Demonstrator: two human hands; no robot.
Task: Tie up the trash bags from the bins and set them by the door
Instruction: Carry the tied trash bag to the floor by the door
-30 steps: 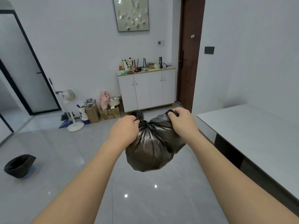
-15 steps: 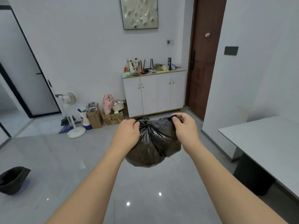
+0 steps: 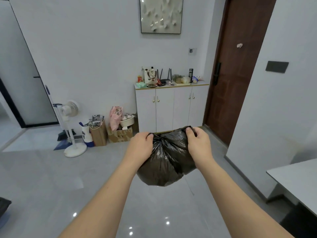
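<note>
Both hands — left hand [image 3: 142, 148] and right hand [image 3: 199, 146] — grip the black trash bag [image 3: 164, 164] by its gathered top, now carried closer to the brown door [image 3: 235, 69] than a second ago.

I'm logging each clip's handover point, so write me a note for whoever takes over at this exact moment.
Left hand: grip shut on the black trash bag at its gathered top.
Right hand: grip shut on the bag's other top corner.
The bag hangs in the air between both hands, above the grey floor, facing the brown door.
Done: the top is gathered.
Left: finish the knot and set the bag by the door.
</note>
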